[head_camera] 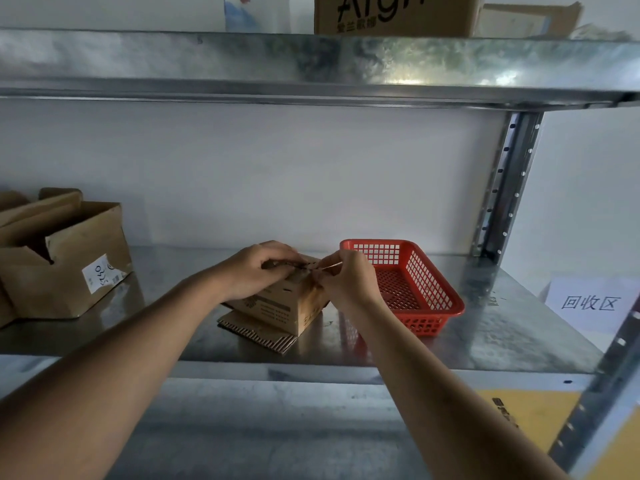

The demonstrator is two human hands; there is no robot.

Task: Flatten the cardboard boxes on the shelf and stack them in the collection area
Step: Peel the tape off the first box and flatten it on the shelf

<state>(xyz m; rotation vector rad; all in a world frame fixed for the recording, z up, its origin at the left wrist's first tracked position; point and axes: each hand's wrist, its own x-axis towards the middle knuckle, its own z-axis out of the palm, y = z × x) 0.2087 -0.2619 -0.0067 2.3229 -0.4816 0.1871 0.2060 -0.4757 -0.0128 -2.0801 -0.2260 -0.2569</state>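
2 hands are gripping the box [277, 303] mid-shelf [485, 341]: left hand [254, 271] curling over its top, right hand [346, 278] pinching a tape strip. Basket [433, 306] (red) is sitting beside; sign [588, 303] reading 回收区.

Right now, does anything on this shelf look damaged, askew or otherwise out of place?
Little stands out. The small box held by both hands sits skewed on a flattened cardboard sheet, off square to the shelf edge. The open box at left has uneven, bent flaps. The red basket holds no cardboard.
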